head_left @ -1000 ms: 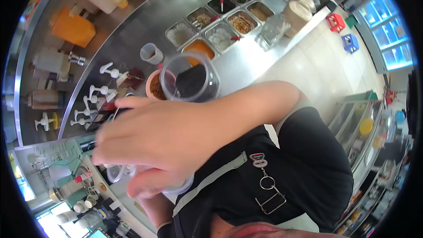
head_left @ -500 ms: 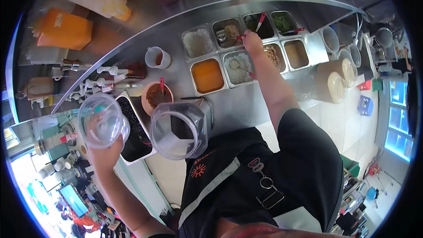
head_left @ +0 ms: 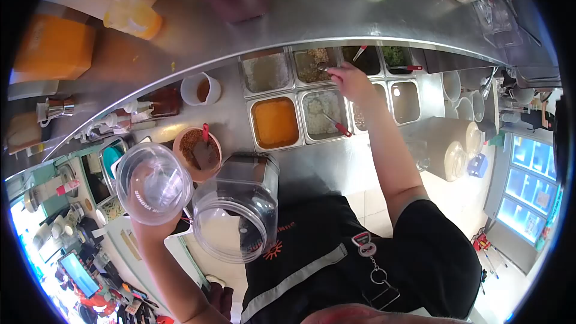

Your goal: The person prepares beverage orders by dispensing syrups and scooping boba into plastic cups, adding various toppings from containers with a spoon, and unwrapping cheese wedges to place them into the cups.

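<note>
plastic cup (head_left: 155,174) in left hand (head_left: 155,230) shows white lettering (head_left: 143,200), seemingly capitals.

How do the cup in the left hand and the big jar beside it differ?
The cup looks smaller than the jar. The left hand holds the cup, while neither hand holds the jar. The cup's sides are round; the jar's are angular. Both are clear, with round rims.

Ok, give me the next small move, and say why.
Probably bring the clear cup closer to the pan at the back: the right hand holds a spoon there, while the left hand holds the cup well off to the left. I can't tell whether the spoon is loaded.
</note>
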A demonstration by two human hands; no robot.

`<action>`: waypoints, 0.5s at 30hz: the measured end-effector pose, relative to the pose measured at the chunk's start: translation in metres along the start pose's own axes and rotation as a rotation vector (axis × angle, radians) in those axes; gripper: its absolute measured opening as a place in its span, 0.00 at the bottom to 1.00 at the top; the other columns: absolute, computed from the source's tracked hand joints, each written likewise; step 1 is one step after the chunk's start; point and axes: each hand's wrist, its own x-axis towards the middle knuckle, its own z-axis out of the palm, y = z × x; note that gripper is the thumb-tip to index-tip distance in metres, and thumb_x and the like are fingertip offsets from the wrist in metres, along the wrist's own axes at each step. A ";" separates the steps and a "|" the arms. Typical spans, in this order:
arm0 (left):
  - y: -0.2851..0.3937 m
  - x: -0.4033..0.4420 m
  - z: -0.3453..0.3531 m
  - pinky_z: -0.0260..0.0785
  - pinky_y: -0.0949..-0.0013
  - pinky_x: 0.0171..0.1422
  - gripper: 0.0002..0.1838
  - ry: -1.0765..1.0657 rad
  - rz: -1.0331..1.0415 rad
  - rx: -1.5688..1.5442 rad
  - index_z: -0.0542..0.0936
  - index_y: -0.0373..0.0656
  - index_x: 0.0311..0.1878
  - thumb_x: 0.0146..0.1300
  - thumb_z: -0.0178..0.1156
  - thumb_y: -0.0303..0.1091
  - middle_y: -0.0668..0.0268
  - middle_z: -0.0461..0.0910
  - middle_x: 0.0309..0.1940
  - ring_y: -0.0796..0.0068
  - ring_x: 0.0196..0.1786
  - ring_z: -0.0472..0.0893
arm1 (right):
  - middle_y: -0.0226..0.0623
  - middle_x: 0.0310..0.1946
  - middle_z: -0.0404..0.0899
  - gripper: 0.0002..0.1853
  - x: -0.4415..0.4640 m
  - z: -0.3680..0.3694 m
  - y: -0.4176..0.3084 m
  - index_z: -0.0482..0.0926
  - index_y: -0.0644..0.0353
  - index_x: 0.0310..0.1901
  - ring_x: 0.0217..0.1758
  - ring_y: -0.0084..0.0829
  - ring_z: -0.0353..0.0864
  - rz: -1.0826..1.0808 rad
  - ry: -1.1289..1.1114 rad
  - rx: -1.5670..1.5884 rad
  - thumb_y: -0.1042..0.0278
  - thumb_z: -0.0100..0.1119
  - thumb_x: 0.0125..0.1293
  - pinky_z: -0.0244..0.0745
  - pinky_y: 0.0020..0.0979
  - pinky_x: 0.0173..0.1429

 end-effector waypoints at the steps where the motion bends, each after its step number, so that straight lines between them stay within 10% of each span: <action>1: -0.002 0.000 0.001 0.65 0.58 0.69 0.40 -0.008 -0.004 -0.006 0.72 0.39 0.64 0.47 0.72 0.45 0.57 0.76 0.58 0.60 0.62 0.74 | 0.45 0.46 0.84 0.15 -0.005 0.007 0.000 0.85 0.54 0.52 0.45 0.47 0.85 0.003 -0.003 -0.007 0.58 0.59 0.70 0.81 0.42 0.52; 3: -0.006 0.002 0.003 0.64 0.58 0.69 0.40 -0.001 -0.013 -0.010 0.71 0.39 0.63 0.47 0.72 0.48 0.57 0.75 0.58 0.59 0.62 0.74 | 0.42 0.50 0.83 0.14 -0.007 0.021 0.000 0.85 0.53 0.48 0.46 0.46 0.85 -0.103 0.063 -0.224 0.56 0.56 0.71 0.81 0.43 0.51; 5: -0.008 0.007 0.003 0.71 0.59 0.60 0.40 0.064 0.140 0.009 0.73 0.37 0.61 0.39 0.75 0.28 0.55 0.78 0.52 0.56 0.53 0.79 | 0.40 0.48 0.84 0.14 0.001 0.025 -0.001 0.86 0.53 0.46 0.47 0.45 0.85 -0.089 -0.050 -0.231 0.55 0.56 0.72 0.81 0.43 0.51; 10: -0.009 0.009 -0.001 0.68 0.59 0.64 0.39 0.028 0.083 -0.051 0.72 0.37 0.61 0.43 0.73 0.38 0.55 0.77 0.54 0.58 0.57 0.77 | 0.43 0.39 0.85 0.16 0.031 0.033 0.010 0.85 0.56 0.37 0.44 0.48 0.84 -0.294 -0.339 -0.356 0.53 0.54 0.72 0.80 0.46 0.51; 12: -0.006 0.010 -0.003 0.65 0.59 0.67 0.40 -0.005 0.034 -0.078 0.71 0.38 0.62 0.47 0.70 0.47 0.57 0.76 0.56 0.59 0.60 0.75 | 0.46 0.36 0.85 0.17 0.045 0.022 0.022 0.86 0.59 0.39 0.43 0.49 0.84 0.026 -0.284 -0.091 0.54 0.56 0.73 0.79 0.45 0.49; 15: -0.001 0.017 -0.001 0.71 0.59 0.62 0.38 0.012 0.139 -0.059 0.74 0.39 0.59 0.40 0.76 0.30 0.54 0.78 0.54 0.56 0.55 0.79 | 0.51 0.32 0.83 0.19 0.046 0.016 0.018 0.84 0.62 0.33 0.39 0.55 0.82 0.084 -0.223 0.138 0.55 0.54 0.72 0.77 0.48 0.49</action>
